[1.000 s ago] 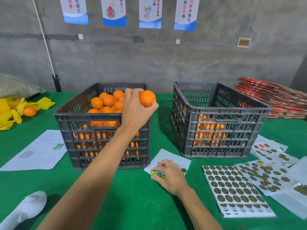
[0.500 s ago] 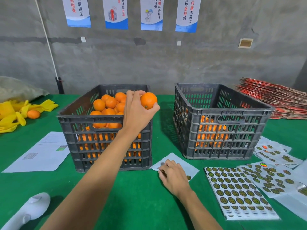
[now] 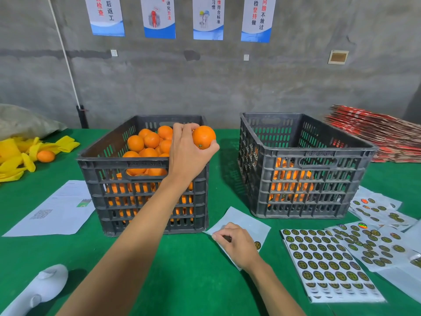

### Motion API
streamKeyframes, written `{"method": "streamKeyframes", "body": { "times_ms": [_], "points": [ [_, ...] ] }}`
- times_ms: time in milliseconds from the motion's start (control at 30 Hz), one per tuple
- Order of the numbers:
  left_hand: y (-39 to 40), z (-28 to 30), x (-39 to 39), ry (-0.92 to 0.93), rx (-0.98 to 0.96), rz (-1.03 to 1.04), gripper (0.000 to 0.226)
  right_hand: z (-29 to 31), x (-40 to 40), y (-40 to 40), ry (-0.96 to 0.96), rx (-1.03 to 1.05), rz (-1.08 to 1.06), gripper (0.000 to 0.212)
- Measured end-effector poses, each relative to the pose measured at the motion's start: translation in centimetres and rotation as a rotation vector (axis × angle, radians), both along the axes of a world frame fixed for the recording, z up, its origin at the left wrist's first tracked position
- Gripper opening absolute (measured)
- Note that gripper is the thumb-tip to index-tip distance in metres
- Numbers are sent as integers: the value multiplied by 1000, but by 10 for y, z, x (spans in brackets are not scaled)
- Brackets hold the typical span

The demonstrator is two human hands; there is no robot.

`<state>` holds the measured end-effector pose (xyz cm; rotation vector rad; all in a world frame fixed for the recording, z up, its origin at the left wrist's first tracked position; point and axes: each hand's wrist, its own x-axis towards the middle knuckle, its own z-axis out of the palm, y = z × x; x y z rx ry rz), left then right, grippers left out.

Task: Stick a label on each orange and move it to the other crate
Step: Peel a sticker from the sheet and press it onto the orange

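Right hand (image 3: 237, 244) further onto sheet (image 3: 247, 221)

Open green table (image 3: 227, 174) lane between left crate (image 3: 145, 197) and right crate (image 3: 303, 185), crate walls flanking

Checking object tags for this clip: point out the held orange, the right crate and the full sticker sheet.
orange (image 3: 204, 136): head view, middle of its skin.
right crate (image 3: 305, 153): head view, near rim.
sticker sheet (image 3: 328, 261): head view, middle of the sheet.
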<state>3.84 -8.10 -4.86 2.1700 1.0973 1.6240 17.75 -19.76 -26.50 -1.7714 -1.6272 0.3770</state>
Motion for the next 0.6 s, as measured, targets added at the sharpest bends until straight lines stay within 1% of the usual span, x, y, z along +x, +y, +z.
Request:
{"method": "streamKeyframes", "body": {
  "times_ms": [200,333,500,600],
  "points": [
    [1,-1,0,10,3,1,60,1,0,1,139,-87,-4,13],
    [1,-1,0,14,0,4,61,2,0,3,268,-145,-28,12],
    [0,-1,-1,19,-1,0,60,5,-3,10,211,-196,-77,18],
    [0,0,-2,10,-13,-17,59,4,-7,6,183,-131,-179,20]
  ]
}}
